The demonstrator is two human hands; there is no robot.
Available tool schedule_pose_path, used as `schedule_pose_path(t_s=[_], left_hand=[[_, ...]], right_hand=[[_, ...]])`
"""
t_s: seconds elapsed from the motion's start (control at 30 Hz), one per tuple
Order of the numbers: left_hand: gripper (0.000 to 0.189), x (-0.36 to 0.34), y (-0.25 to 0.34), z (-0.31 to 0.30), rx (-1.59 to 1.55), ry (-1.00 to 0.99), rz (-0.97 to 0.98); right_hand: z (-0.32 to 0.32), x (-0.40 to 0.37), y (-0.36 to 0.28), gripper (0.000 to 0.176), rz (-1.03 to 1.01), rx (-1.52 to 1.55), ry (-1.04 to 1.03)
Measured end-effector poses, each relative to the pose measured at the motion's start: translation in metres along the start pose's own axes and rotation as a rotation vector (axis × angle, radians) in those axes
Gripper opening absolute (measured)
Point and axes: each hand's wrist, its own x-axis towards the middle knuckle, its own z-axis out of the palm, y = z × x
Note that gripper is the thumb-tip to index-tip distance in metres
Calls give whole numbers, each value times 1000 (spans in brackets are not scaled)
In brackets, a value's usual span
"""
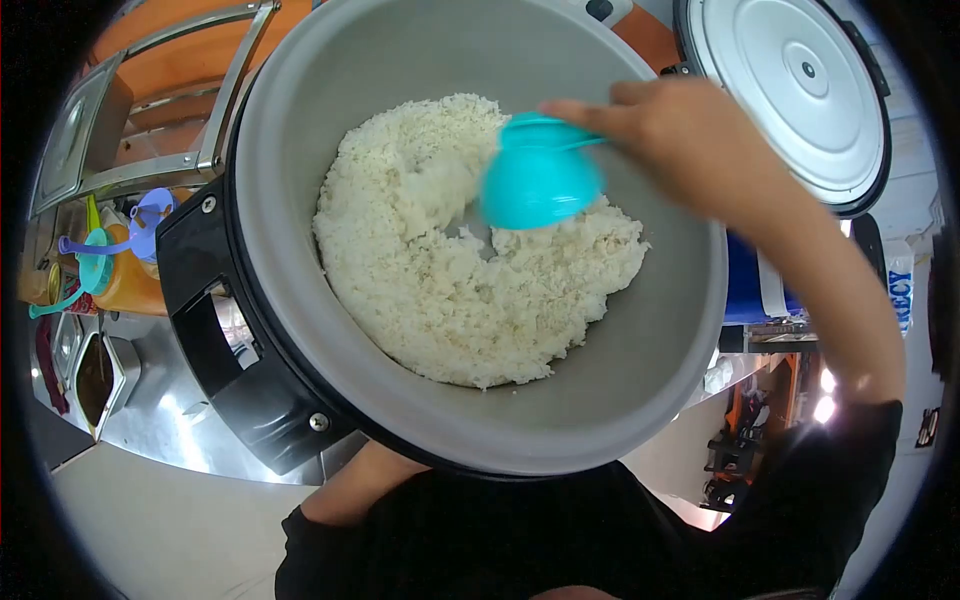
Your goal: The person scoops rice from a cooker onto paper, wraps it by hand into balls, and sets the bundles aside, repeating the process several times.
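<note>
A large grey rice cooker pot (660,330) fills the middle of the view, holding a heap of cooked white rice (450,270). My right hand (660,125) reaches in from the right and grips a small turquoise bowl (540,175), tipped with its bottom up and pressed into the rice near the top right of the heap. My left hand is hidden below the pot's near rim; only the forearm (355,485) shows, running under the cooker.
The cooker's open lid (800,90) stands at the top right. A black cooker body (240,340) sits on a steel counter (150,410). At left are sauce containers with coloured ladles (110,250) and a steel tray (70,140).
</note>
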Motion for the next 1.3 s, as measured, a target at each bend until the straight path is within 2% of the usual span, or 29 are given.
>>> schedule_pose_path(t_s=[0.07, 0.1, 0.13, 0.2, 0.23, 0.27, 0.33, 0.4, 0.43, 0.5, 0.53, 0.6, 0.67, 0.7, 0.77, 0.9, 0.97, 1.1, 1.17, 1.3], left_hand=[[53, -2, 2, -4, 9, 25, -15], [53, -6, 2, -6, 19, 35, -21], [53, -5, 5, -7, 34, 48, -25], [53, -6, 6, -9, 80, 61, -6], [53, -7, 7, -9, 103, 68, 9], [54, -7, 7, -10, 129, 74, 27], [54, -8, 8, -11, 193, 81, 58], [54, -10, 9, -12, 269, 94, 104], [55, -9, 10, -11, 299, 103, 128], [55, -11, 11, -11, 367, 116, 169], [55, -11, 12, -10, 398, 123, 189], [56, -9, 14, -9, 464, 132, 234], [56, -9, 16, -10, 531, 143, 288], [56, -8, 16, -10, 564, 151, 317], [57, -8, 16, -11, 630, 168, 377], [57, -6, 17, -12, 766, 188, 497], [58, -4, 17, -12, 830, 196, 554], [59, -2, 18, -11, 965, 217, 674], [59, -1, 19, -10, 1031, 230, 731], [60, 3, 20, -9, 1190, 269, 857]], right_hand=[[-23, -15, 21, 37, -62, -90, -179], [-16, -30, 32, 44, -185, -287, -148], [-15, -38, 33, 44, -186, -286, -149], [-13, -49, 27, 45, -262, -194, -280], [-1, -49, 21, 53, -290, -257, -287], [11, -46, 17, 53, -293, -253, -295], [36, -32, 12, 42, -282, -255, -103], [82, -9, -10, 51, -216, 170, -78], [76, 11, -21, 51, -227, 167, -72], [55, 48, -39, 51, -375, 99, -57], [49, 53, -30, 51, -381, 111, -55], [32, 60, 1, 38, -332, -13, 58], [8, 46, 27, 24, -431, -126, -113], [7, 31, 31, 24, -435, -132, -122], [2, 3, 30, 17, -427, -190, -356], [40, -14, 13, 24, -509, -179, -358], [66, -12, 20, 31, -538, -95, -241], [78, -10, 16, 39, -392, -30, -335], [83, -1, -1, 39, -170, 136, -388], [67, 42, -38, 50, -199, 305, -238]])
